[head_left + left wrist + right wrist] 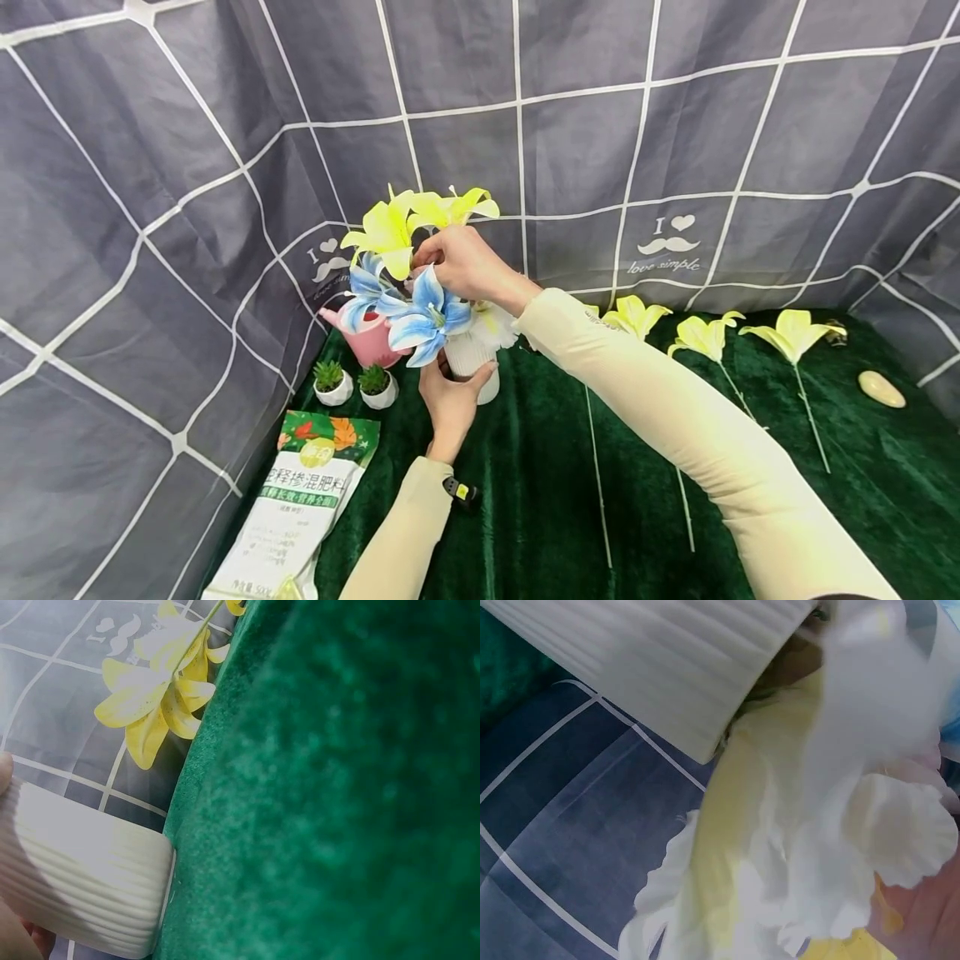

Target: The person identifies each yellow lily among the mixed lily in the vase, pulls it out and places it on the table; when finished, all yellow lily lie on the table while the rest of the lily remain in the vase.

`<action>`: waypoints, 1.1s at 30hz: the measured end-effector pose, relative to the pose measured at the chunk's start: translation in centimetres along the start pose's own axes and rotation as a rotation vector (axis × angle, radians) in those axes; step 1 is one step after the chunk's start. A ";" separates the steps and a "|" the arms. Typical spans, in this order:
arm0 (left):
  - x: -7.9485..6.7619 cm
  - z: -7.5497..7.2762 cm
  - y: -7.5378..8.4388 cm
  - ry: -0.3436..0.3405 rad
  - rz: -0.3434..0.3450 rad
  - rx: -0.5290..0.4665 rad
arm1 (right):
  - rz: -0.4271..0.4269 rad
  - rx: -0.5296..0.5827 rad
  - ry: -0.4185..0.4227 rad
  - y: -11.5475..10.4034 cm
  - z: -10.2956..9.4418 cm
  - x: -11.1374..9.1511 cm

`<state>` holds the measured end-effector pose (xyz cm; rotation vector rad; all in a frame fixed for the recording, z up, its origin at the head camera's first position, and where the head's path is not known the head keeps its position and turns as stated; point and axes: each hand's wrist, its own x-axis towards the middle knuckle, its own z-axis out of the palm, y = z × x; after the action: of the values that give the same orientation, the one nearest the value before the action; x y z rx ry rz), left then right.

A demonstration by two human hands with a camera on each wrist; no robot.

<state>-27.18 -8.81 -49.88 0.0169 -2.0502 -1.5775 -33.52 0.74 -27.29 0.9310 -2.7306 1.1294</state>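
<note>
A white ribbed vase (471, 357) stands on the green cloth, with blue lilies (431, 318), yellow lilies (384, 232) and a white ruffled flower (491, 323) at its top. My left hand (450, 404) grips the vase low on its side; the left wrist view shows the ribbed vase wall (90, 870) with fingers at its edge. Above the rim, my right hand (468, 265) has curled fingers and seems to pinch a yellow lily just below its bloom; petals hide the fingertips. White petals (780, 840) fill much of the right wrist view, beside the vase rim.
Loose yellow lilies (795, 335) with long stems lie on the green cloth (540, 500) to the right, near a pale stone (882, 389). At left are a pink watering can (369, 343), two small potted succulents (377, 388) and a fertilizer bag (300, 500). A grey grid curtain (585, 158) stands behind.
</note>
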 end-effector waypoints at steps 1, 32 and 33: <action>0.0 0.0 0.0 0.000 0.000 0.002 | 0.001 -0.004 0.000 0.0 0.0 0.0; -0.1 0.0 -0.3 0.009 0.046 -0.011 | 0.081 0.228 0.431 0.4 -0.3 -2.9; 0.0 0.0 -0.3 0.010 0.049 -0.010 | 0.080 0.273 0.436 0.4 -0.3 -3.0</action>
<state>-27.21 -8.92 -50.14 -0.0292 -2.0201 -1.5546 -31.33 2.68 -28.12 0.5147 -2.3177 1.5363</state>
